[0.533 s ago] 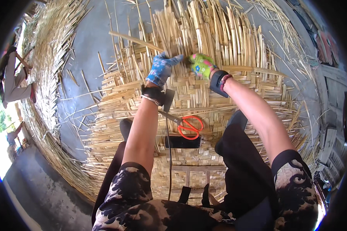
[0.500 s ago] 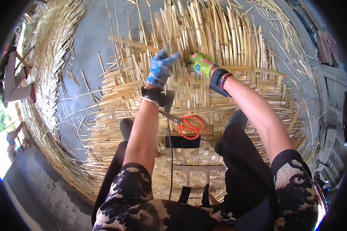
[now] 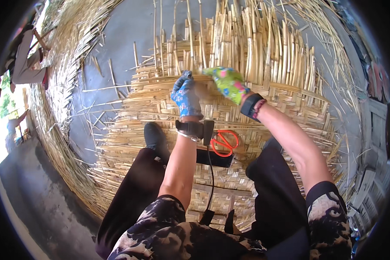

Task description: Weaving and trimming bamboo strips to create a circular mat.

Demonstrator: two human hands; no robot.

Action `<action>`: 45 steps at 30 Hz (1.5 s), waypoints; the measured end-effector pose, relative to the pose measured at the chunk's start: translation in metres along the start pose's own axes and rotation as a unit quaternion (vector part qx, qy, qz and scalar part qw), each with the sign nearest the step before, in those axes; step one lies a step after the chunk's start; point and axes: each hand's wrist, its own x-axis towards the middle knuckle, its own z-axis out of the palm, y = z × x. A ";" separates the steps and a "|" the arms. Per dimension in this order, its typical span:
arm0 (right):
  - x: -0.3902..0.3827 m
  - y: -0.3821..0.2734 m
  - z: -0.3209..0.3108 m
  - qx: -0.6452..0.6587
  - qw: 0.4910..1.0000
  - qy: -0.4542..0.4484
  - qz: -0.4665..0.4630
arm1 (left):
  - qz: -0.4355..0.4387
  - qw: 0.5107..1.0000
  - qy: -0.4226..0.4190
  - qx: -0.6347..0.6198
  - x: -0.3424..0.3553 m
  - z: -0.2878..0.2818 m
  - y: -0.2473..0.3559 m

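Note:
My left hand [image 3: 186, 96], in a blue patterned glove, grips a thin horizontal bamboo strip [image 3: 154, 79] at the far edge of a woven bamboo mat [image 3: 130, 143]. My right hand [image 3: 228, 83], in a green flowered glove, is closed on the same strip just to the right, almost touching the left hand. The spot between them is blurred. Beyond the hands, several loose upright strips [image 3: 268, 56] stick out from the mat's unwoven end. I sit on the mat with my legs spread.
Orange-handled scissors [image 3: 224, 143] and a flat black device [image 3: 214, 158] with a cable [image 3: 210, 182] lie on the mat between my legs. Heaps of bamboo slivers [image 3: 60, 99] ring the grey floor. Another person [image 3: 26, 65] crouches at far left.
Both hands have dropped a little toward the weave's edge and drawn closer together. The long strip that slanted up to the left now lies level along the edge.

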 end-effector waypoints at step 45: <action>0.020 -0.075 0.030 -0.083 0.966 0.078 0.232 | 0.048 0.697 -0.410 0.586 0.075 0.013 0.044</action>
